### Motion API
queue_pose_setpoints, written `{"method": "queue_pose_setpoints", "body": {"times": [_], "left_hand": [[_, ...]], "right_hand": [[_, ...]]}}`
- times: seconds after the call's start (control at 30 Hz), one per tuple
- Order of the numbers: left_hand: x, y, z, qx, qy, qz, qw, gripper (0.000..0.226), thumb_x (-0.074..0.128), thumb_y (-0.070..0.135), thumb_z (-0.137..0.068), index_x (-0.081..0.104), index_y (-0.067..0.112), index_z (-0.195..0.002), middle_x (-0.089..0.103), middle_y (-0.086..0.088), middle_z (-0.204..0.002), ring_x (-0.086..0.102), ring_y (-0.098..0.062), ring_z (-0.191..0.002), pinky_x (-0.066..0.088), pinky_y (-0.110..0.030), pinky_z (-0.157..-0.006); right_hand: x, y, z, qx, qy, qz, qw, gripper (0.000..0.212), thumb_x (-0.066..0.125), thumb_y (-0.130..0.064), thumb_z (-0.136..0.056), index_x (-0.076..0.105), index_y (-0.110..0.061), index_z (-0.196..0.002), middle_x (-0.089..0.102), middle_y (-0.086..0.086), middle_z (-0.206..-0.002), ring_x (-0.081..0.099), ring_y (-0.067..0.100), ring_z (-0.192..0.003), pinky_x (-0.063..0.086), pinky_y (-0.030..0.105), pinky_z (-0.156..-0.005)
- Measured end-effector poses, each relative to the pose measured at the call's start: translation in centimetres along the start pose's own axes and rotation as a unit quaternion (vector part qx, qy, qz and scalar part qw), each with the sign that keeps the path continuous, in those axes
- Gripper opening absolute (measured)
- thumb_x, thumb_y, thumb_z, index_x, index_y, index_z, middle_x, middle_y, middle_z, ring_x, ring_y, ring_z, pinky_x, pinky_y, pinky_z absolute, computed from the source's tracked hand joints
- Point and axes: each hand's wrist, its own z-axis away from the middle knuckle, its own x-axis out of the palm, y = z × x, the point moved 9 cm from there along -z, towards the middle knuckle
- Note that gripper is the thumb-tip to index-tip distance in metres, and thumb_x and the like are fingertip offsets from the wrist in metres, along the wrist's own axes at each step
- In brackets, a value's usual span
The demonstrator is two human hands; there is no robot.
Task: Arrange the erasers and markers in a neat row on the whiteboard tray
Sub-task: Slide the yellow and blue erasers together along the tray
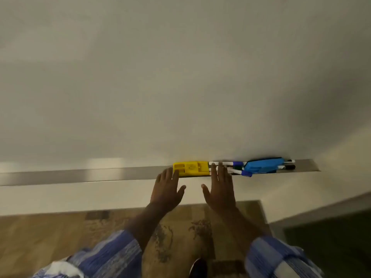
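Observation:
A long metal whiteboard tray runs under the whiteboard. On its right part lies a yellow eraser, then a heap of white markers with blue and dark caps, some crossing each other. A blue eraser rests tilted on top of the markers. My left hand is spread flat with its fingertips at the yellow eraser's left end. My right hand is also spread, fingertips over the markers just right of that eraser. Neither hand grips anything.
The whiteboard fills the upper view. The tray ends at the right near a wall corner. Below are a wooden floor and a patterned rug. Blue striped sleeves cover both forearms.

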Motion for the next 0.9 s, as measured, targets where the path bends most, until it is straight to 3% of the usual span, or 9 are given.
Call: {"method": "queue_pose_setpoints", "body": {"times": [0.13,0.33,0.63,0.77,0.9], "left_hand": [[-0.3,1.4,-1.9,-0.023,0.015,0.019,0.999,0.054,0.055,0.047,-0.094,0.046,0.014,-0.136,0.051,-0.012,-0.136,0.047,-0.032,-0.126,0.04,-0.044,-0.107],[0.2,2.2,-4.1,-0.061,0.006,0.021,0.998,0.054,0.06,0.042,-0.092,0.046,0.015,-0.136,0.054,-0.01,-0.132,0.048,-0.032,-0.121,0.038,-0.043,-0.104],[0.6,2.4,-5.9,-0.058,-0.008,0.012,0.998,0.039,0.057,0.015,-0.089,0.049,0.013,-0.126,0.057,-0.01,-0.118,0.051,-0.03,-0.105,0.043,-0.041,-0.091],[0.8,2.4,-6.1,-0.048,-0.008,0.015,0.999,0.041,0.058,0.013,-0.087,0.048,0.014,-0.127,0.055,-0.009,-0.119,0.05,-0.029,-0.105,0.043,-0.041,-0.09],[0.7,2.3,-6.1,-0.036,-0.003,0.022,0.999,0.042,0.061,0.011,-0.086,0.05,0.014,-0.126,0.055,-0.009,-0.12,0.05,-0.03,-0.105,0.043,-0.041,-0.088]], "right_hand": [[1.6,1.2,-0.6,0.013,-0.003,0.02,1.0,0.081,0.034,-0.059,-0.095,0.009,-0.014,-0.157,0.007,0.014,-0.164,0.003,0.033,-0.152,0.016,0.053,-0.122],[3.2,2.3,-0.8,0.009,0.004,0.039,0.999,0.086,0.038,-0.062,-0.093,0.008,-0.014,-0.157,0.003,0.014,-0.165,-0.003,0.032,-0.152,0.011,0.054,-0.122],[3.6,2.8,-1.0,0.0,0.0,0.054,0.999,0.088,0.043,-0.06,-0.093,0.004,-0.014,-0.157,-0.003,0.014,-0.165,-0.005,0.033,-0.152,0.013,0.056,-0.121],[2.3,2.2,-0.8,-0.033,0.037,0.018,0.999,0.08,0.043,-0.056,-0.095,0.011,-0.015,-0.157,0.004,0.013,-0.165,0.003,0.031,-0.152,0.019,0.053,-0.121],[-1.0,4.0,0.1,0.037,0.112,-0.063,0.991,0.068,0.045,-0.054,-0.096,0.028,-0.02,-0.152,0.026,0.01,-0.16,0.028,0.028,-0.147,0.031,0.044,-0.116]]}}
